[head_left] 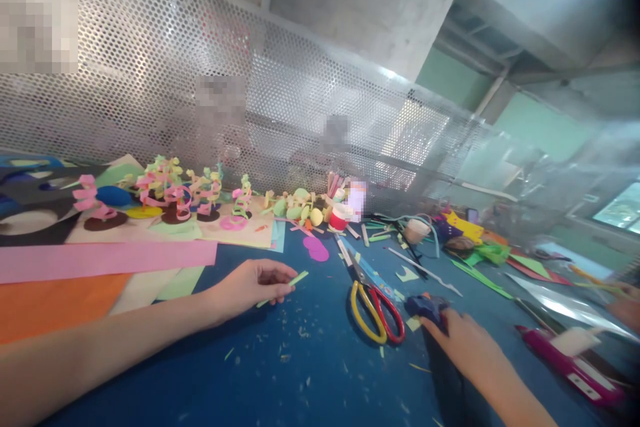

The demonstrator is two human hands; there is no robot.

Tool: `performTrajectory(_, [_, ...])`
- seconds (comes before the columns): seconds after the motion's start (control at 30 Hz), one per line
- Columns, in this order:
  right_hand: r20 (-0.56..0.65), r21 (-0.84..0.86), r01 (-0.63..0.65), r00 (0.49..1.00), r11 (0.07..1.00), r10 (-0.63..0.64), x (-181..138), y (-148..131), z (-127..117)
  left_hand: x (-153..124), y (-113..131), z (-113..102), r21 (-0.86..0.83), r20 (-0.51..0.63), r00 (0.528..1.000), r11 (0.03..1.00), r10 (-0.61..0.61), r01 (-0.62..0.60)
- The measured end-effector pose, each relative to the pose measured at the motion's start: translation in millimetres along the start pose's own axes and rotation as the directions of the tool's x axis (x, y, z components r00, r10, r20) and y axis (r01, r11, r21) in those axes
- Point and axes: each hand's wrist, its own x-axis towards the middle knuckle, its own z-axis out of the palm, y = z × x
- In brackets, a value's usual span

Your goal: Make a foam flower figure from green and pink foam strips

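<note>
My left hand (250, 287) rests on the blue table (310, 373), its fingers pinched on a thin light-green paper strip (293, 282). My right hand (463, 343) lies further right with its fingers closed around a dark blue glue gun (425, 305). Between the two hands lie scissors (375, 310) with one yellow and one red handle, blades pointing away from me.
Pink (100, 259) and orange (50, 303) paper sheets lie at the left. Curled paper flowers (170, 197) stand on card behind them. A red-and-white cup (340, 217), paper scraps, a magenta tool (570, 360) and clear film (565, 303) sit at the right. A perforated metal screen (250, 93) backs the table.
</note>
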Motion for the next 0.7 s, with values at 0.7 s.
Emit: performTrajectory(0.7, [0.092, 0.818, 0.132, 0.930, 0.559, -0.355, -56, -127, -119, 1, -10, 1, -0.017, -0.021, 0.993, 0.993, 0.113, -0.114])
